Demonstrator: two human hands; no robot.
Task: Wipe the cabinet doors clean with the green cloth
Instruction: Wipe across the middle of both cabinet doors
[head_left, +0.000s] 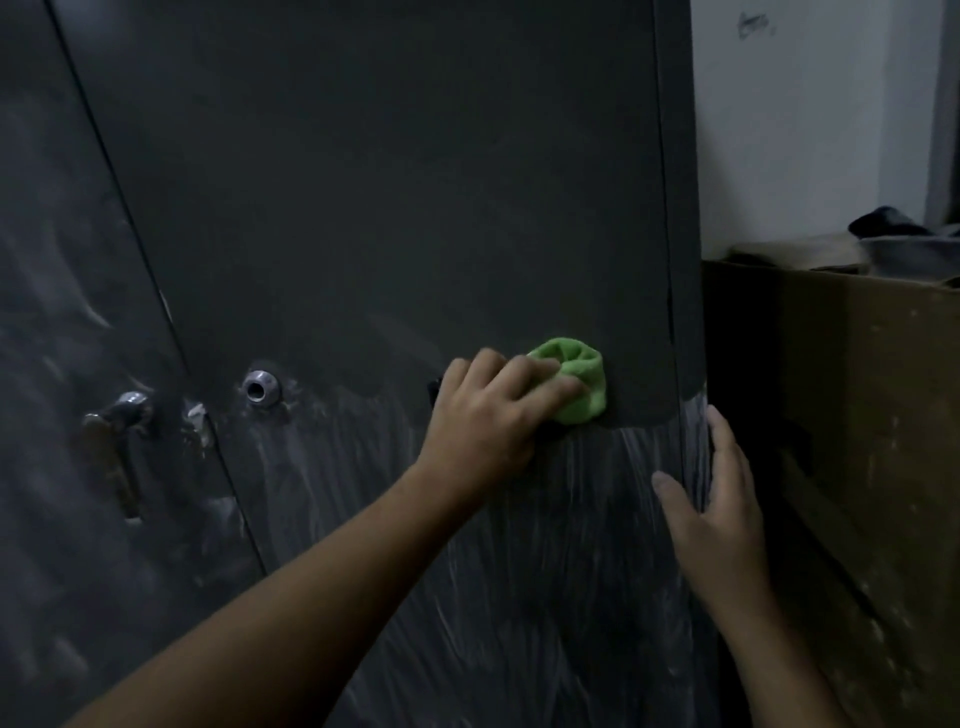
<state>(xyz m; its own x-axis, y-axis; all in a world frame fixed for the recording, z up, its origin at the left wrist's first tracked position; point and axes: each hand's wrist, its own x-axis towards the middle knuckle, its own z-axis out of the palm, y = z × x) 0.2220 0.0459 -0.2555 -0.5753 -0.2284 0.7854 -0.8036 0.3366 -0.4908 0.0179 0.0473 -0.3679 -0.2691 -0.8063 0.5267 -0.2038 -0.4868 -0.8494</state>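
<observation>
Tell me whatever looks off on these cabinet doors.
Whitish streaks cover the lower half of the right door below the green cloth, while the part above is evenly dark, so wiping is unfinished. The left door is smeared too, and its handle looks tarnished.

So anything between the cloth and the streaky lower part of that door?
Nothing directly below: the cloth, held by the left hand, sits at the top edge of the streaks. The right hand rests flat on the door at its lower right edge, inside the streaked patch.
</observation>
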